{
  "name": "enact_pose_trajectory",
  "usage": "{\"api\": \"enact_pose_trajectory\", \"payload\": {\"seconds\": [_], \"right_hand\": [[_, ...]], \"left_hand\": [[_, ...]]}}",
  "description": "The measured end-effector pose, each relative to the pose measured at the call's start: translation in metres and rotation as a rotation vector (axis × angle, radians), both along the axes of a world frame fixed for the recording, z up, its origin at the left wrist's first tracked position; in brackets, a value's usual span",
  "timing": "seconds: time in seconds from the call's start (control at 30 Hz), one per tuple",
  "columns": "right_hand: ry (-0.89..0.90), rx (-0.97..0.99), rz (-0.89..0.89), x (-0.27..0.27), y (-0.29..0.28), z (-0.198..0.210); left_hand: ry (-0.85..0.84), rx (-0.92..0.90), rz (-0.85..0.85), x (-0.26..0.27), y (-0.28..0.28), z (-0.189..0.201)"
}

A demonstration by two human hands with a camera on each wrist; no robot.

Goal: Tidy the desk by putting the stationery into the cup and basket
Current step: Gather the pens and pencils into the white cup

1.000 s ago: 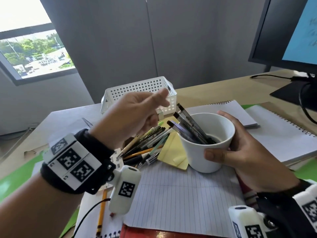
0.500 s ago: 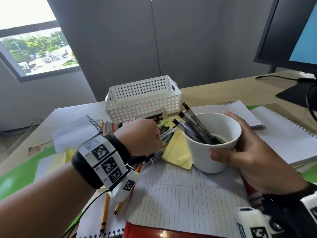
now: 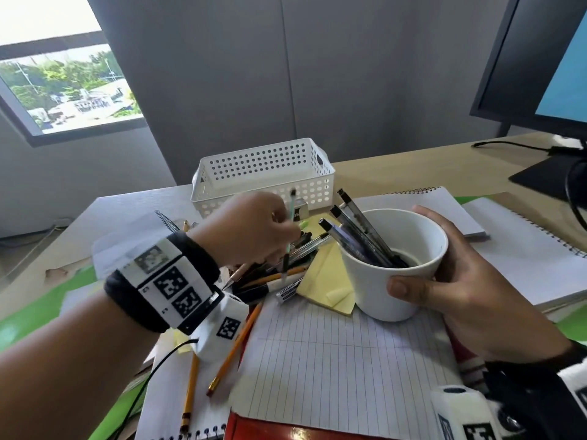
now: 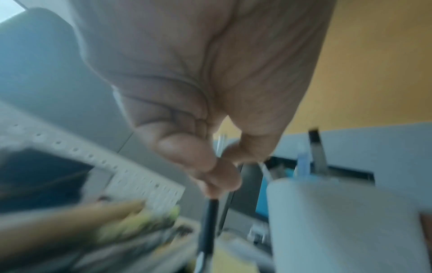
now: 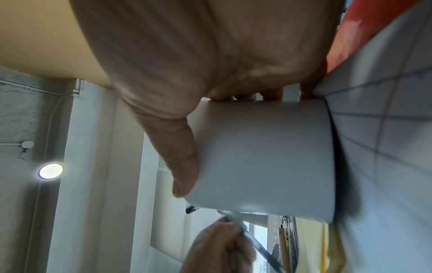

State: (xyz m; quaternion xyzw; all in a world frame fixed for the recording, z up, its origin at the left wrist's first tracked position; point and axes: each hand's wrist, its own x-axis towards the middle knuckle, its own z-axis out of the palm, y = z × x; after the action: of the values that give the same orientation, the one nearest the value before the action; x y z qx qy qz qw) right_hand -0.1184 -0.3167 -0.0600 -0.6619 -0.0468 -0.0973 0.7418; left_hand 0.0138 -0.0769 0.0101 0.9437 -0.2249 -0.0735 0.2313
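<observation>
Cup [image 3: 386, 281] gripped by R hand [image 3: 470, 290]; L hand [image 3: 254, 230] pinches pen [image 3: 289, 231] beside rim.

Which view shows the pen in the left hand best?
The head view: the pen shows nearly whole, upright in the left hand beside the cup. The left wrist view is blurred and shows only its dark lower barrel below the fingers. The right wrist view catches a short, blurred stretch behind the cup.

Monitor [image 3: 536, 55] at upper right, screen partly blue; its black cable [image 3: 511, 147] lay on the tabletop [image 3: 397, 173]. Window [image 3: 66, 87] at upper left; grey wall [image 3: 365, 68] behind.
</observation>
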Motion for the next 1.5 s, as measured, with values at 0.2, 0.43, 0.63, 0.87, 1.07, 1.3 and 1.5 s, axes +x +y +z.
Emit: {"api": "enact_pose_trajectory", "payload": {"seconds": [0.2, 0.43, 0.63, 0.87, 1.07, 1.3, 1.5], "right_hand": [[0.036, -0.032, 0.034, 0.0, -0.002, 0.0], [0.012, -0.046, -0.092, -0.003, -0.007, 0.012], [-0.057, -0.126, -0.006, -0.003, -0.003, 0.052], [-0.075, -0.116, 0.275, 0.044, 0.072, 0.098], [-0.005, -0.316, 0.326, 0.1, 0.121, 0.103], [0.016, -1.575, 0.282, 0.164, 0.113, 0.081], [0.05, -1.603, 0.371, 0.182, 0.118, 0.068]], "left_hand": [[0.109, -0.824, -0.054, -0.034, -0.011, 0.049], [0.172, -0.713, -0.146, -0.039, -0.019, 0.041], [0.143, -0.788, -0.017, -0.02, 0.022, 0.038], [0.361, -0.889, -0.366, -0.016, 0.046, 0.001], [0.34, -1.241, -0.25, 0.003, 0.085, -0.012], [0.354, -1.501, 0.057, 0.031, 0.148, -0.043], [0.431, -1.593, 0.039, 0.032, 0.144, -0.049]]}}
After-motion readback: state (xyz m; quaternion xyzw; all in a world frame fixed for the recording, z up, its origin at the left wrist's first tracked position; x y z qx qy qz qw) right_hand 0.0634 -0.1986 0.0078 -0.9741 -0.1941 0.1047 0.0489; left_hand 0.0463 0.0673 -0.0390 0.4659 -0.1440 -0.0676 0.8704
